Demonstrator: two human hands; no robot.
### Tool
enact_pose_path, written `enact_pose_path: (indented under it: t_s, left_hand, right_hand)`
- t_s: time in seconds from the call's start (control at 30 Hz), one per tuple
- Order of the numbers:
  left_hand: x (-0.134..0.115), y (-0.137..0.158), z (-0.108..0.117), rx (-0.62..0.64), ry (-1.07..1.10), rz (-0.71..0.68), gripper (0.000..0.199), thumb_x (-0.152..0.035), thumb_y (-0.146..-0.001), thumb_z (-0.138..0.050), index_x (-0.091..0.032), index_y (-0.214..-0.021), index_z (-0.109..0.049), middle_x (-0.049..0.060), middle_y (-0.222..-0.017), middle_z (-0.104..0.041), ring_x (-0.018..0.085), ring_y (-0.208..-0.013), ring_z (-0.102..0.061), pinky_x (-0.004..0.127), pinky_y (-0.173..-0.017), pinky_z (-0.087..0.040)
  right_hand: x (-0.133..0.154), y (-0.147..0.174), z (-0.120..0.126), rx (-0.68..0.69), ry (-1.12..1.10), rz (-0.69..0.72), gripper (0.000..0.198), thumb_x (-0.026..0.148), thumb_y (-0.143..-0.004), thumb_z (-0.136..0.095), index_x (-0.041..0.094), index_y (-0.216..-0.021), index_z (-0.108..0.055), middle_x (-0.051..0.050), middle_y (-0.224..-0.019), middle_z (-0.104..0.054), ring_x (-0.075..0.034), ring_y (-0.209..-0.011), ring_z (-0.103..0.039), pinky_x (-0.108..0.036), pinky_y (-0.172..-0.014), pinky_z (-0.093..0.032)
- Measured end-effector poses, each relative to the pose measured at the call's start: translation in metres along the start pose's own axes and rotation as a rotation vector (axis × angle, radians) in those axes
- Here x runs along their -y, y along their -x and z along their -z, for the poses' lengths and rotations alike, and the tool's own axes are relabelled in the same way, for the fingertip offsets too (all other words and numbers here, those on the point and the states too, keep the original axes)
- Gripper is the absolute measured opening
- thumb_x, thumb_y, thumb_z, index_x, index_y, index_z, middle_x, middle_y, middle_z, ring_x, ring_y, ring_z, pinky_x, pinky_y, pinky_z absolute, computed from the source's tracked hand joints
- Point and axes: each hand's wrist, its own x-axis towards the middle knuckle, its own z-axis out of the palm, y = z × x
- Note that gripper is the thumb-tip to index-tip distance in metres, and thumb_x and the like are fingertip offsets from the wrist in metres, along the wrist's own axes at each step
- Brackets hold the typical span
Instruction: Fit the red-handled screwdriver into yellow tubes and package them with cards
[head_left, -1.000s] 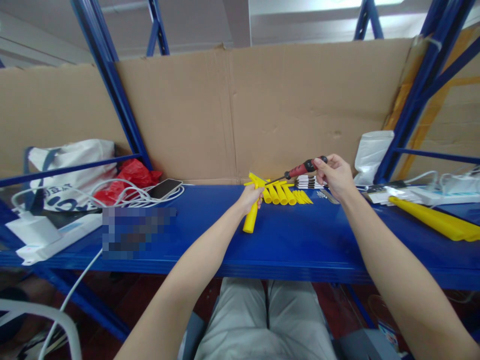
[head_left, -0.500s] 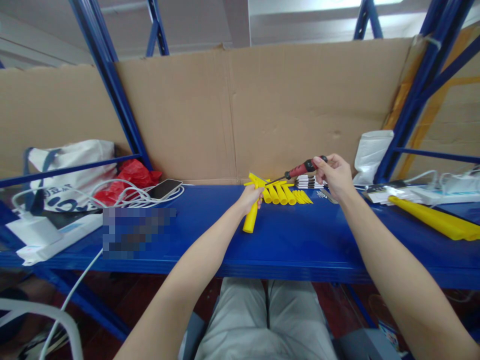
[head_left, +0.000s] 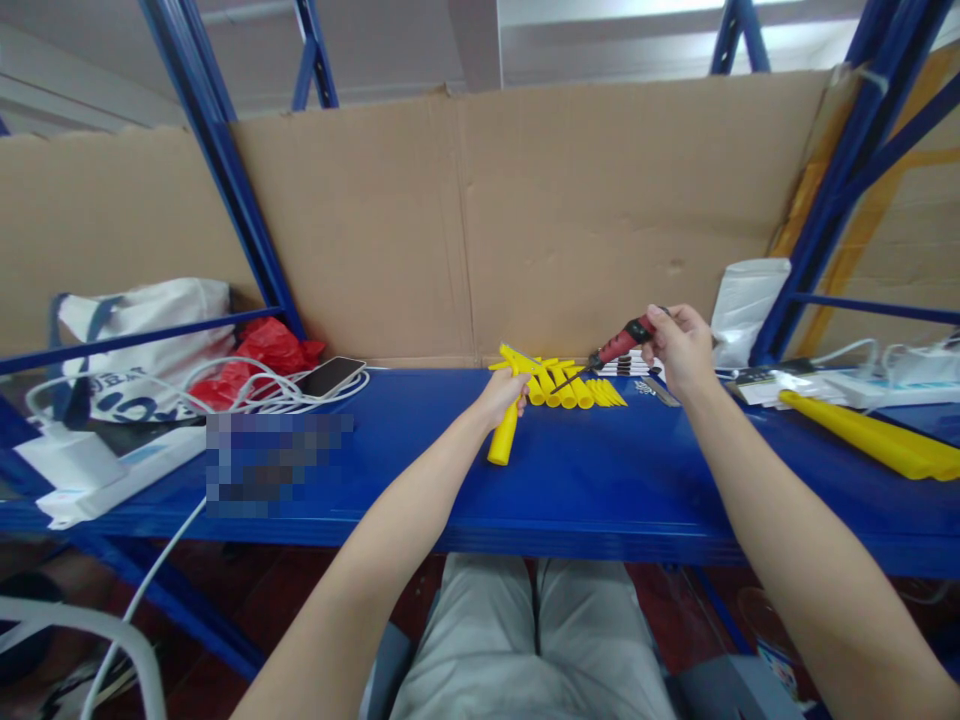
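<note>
My left hand is closed around a yellow T-shaped handle, whose tube end points toward me. A thin blade appears to lie along its yellow head, though the fingers hide part of it. My right hand grips the end of a red and black screwdriver. Its dark shaft slants down to the left, with the tip apart from the held handle. Behind the shaft lie several more yellow handles in a row, and to their right several small yellow pointed pieces.
White-and-dark stacked pieces and small metal parts lie near my right hand. Long yellow pieces rest at the right. A phone, white cables, a red bag and a power strip occupy the left. Cardboard stands behind.
The screwdriver tip has left the yellow handle's head and swung down to the right. My right hand has shifted slightly right. My left hand still grips the handle in nearly the same place.
</note>
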Motion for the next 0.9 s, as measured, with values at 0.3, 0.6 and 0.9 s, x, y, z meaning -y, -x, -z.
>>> enact_pose_path:
  t_s: [0.3,0.6,0.9]
  left_hand:
    - [0.0011,-0.0009,-0.0003,0.004,-0.008,0.002,0.017,-0.008,-0.084,-0.041,-0.018,-0.071,-0.040,-0.009,-0.047,-0.039,0.004,-0.029,-0.033,0.017,-0.033,-0.025]
    - [-0.0001,0.0015,-0.0012,0.025,-0.009,0.012,0.016,-0.008,-0.086,-0.040,-0.019,-0.073,-0.041,-0.010,-0.046,-0.038,0.004,-0.028,-0.033,0.018,-0.033,-0.025]
    - [0.0001,0.0007,-0.0016,0.022,-0.019,0.022,0.017,-0.008,-0.085,-0.040,-0.018,-0.072,-0.041,-0.009,-0.045,-0.038,0.004,-0.028,-0.033,0.018,-0.032,-0.025]
  right_hand:
    - [-0.0046,0.0054,-0.0065,0.095,0.023,-0.102,0.044,0.049,-0.064,-0.072,0.023,-0.064,-0.037,0.009,-0.041,-0.038,-0.008,-0.029,-0.039,-0.021,-0.028,-0.028]
    - [-0.0047,0.0079,-0.0090,0.086,0.023,-0.196,0.046,0.047,-0.059,-0.077,0.022,-0.060,-0.038,0.009,-0.038,-0.039,-0.006,-0.027,-0.038,-0.018,-0.027,-0.025]
    - [-0.0056,0.0096,-0.0030,0.277,0.216,-0.538,0.037,0.042,-0.063,-0.076,0.019,-0.062,-0.047,0.003,-0.043,-0.050,-0.006,-0.033,-0.042,-0.017,-0.029,-0.028]
